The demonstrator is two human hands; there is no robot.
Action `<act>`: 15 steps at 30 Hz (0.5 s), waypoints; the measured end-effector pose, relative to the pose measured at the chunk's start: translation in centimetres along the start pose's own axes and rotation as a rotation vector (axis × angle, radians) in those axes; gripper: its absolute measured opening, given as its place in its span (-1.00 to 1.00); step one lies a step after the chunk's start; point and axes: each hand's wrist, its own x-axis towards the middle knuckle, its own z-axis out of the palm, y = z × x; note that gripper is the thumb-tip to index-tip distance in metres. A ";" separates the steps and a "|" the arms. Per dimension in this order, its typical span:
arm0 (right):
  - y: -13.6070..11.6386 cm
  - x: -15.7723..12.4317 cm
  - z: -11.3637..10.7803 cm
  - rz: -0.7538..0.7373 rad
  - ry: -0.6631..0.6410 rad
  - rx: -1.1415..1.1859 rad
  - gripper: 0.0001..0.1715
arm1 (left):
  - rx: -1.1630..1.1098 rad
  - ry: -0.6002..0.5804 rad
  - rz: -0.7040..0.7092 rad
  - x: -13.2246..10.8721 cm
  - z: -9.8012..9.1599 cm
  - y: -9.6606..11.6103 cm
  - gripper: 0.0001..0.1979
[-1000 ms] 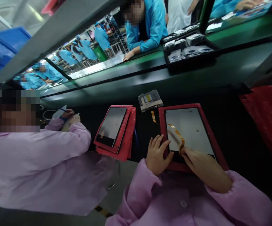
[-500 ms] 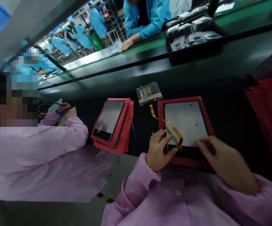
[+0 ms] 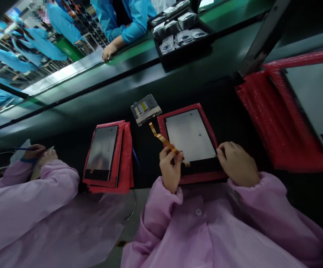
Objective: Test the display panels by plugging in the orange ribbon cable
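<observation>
Co-worker's hand (image 3: 35, 153) is far left and well apart, no conflict. Stack (image 3: 105, 156) of red trays with a panel on top sits near the left sleeve, so an elbow sweep could knock it.

Board (image 3: 146, 108) lies loose on the mat, joined to the flex (image 3: 159, 136). Left hand (image 3: 171, 169) pinches the flex between thumb and fingers, at the near left edge of the panel (image 3: 190, 134).

Risk: pull too hard and the board drags, or the flex creases or tears at its end.

Panel lies flat in its tray (image 3: 206, 177). Right hand (image 3: 238, 163) is curled on the near right corner; can't tell if it grips or only presses. Heavy pressure there could crack the glass; too light and the tray could slide.

Pile (image 3: 262, 108) of trays sits near on the right and could get bumped.
</observation>
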 end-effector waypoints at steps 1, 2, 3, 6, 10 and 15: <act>0.2 0.1 0.0 -0.011 0.017 0.080 -0.78 | -0.058 0.022 -0.039 0.0 -0.1 0.1 -0.69; 0.3 0.1 0.1 -0.007 0.024 0.179 -0.78 | -0.106 0.037 -0.067 0.1 -0.2 0.1 -0.67; 0.4 0.2 0.3 0.010 0.015 0.290 -0.77 | -0.141 0.046 -0.084 0.1 -0.3 0.2 -0.66; -0.1 0.2 0.9 0.051 -0.042 0.642 -0.78 | -0.209 0.041 -0.108 0.0 -0.5 0.2 -0.67; -1.3 -0.3 -0.1 -0.032 0.043 0.807 -0.59 | -0.259 0.118 -0.190 -0.4 -0.7 -0.7 -0.70; 2.4 -2.2 -8.2 -0.102 0.312 0.510 -0.64 | -0.379 0.225 -0.210 -0.6 -0.6 -2.1 -0.69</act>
